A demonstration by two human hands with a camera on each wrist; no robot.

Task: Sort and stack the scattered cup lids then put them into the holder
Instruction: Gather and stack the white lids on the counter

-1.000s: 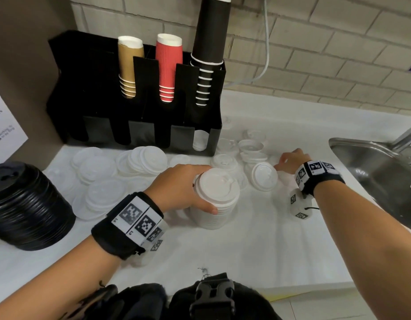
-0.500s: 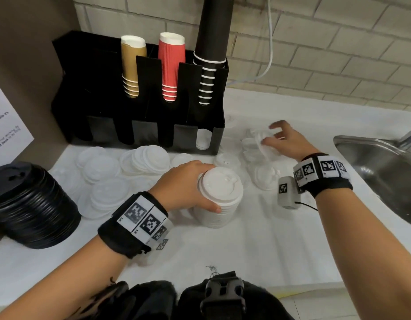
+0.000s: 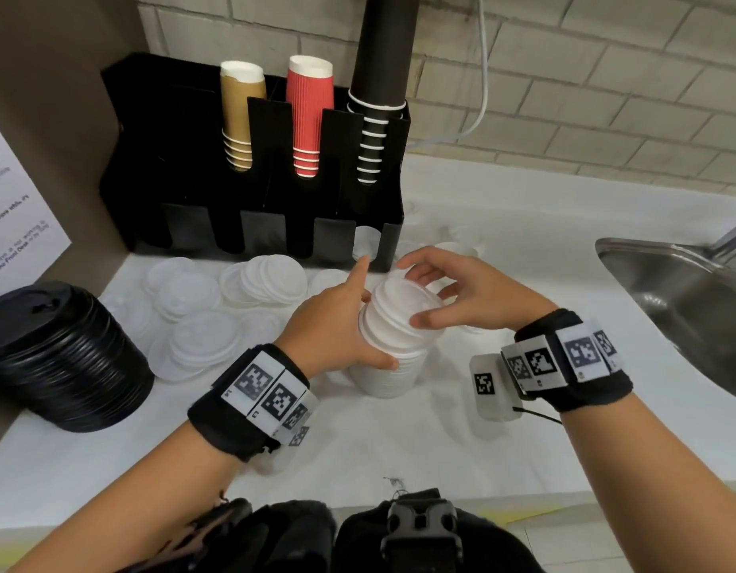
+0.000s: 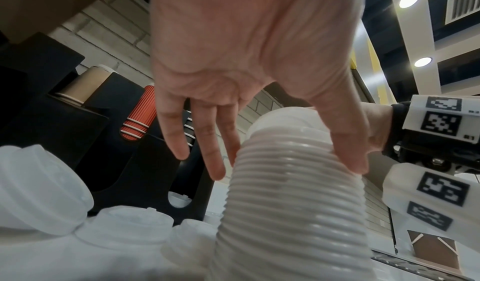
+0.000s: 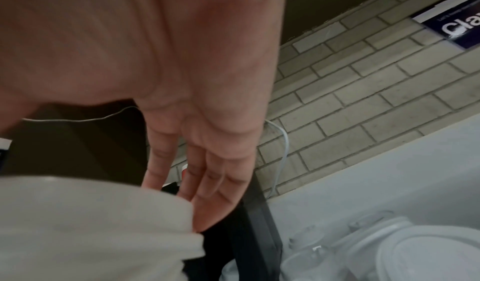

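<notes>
L hand [image 3: 337, 324] gripped stack [image 3: 393, 357] mid-frame; R hand [image 3: 461, 295] pinched top lid [image 3: 403, 301] — should've seated it square w/ light push.

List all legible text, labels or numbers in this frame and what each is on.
"Cla": white letters, cut off by the frame edge, on the dark blue wall sign; the smaller line above is blurred.
"the Front Desk": on the white paper notice; its other lines are too small.
Wristband tags: square codes; the tiny characters are unreadable.
</notes>
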